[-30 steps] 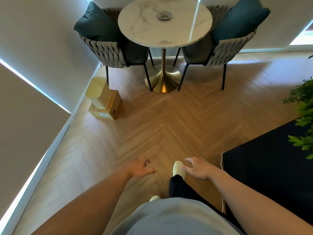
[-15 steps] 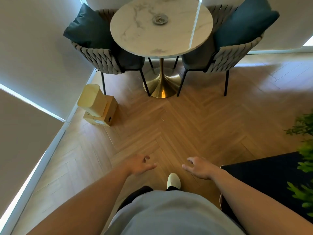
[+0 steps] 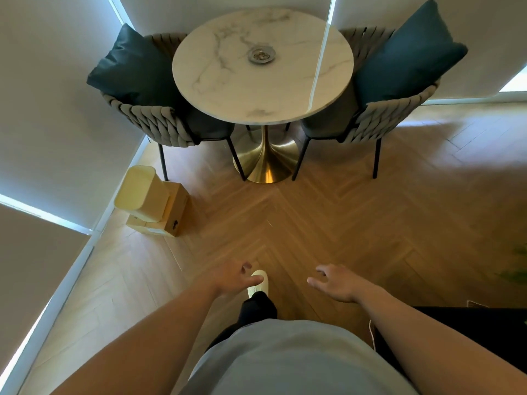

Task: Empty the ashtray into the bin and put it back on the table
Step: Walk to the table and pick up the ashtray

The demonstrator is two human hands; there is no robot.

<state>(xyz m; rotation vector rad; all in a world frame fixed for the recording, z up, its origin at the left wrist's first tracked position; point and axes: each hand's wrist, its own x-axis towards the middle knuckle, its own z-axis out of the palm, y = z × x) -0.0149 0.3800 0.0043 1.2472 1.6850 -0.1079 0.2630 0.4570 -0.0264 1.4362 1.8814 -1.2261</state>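
Observation:
A round metal ashtray [image 3: 261, 55] with ash and butts inside sits near the middle of a round white marble table [image 3: 228, 89] on a gold pedestal. A pale yellow bin [image 3: 141, 193] stands on the floor at the left, by the wall and beside a cardboard box. My left hand [image 3: 233, 279] and my right hand [image 3: 333, 282] hang low over the wooden floor, far short of the table. Both hold nothing, with fingers loosely apart.
Two woven grey chairs [image 3: 148, 121] [image 3: 379, 118] with dark teal cushions flank the table. A cardboard box [image 3: 168, 215] lies against the bin. A dark rug or furniture edge [image 3: 470, 332] is at the lower right, with plant leaves [image 3: 516, 269] at the right edge.
I have stepped closer to the table, so it, the chairs and the bin appear larger and lower in view. A foot has swung forward under my left hand. My hands stay empty.

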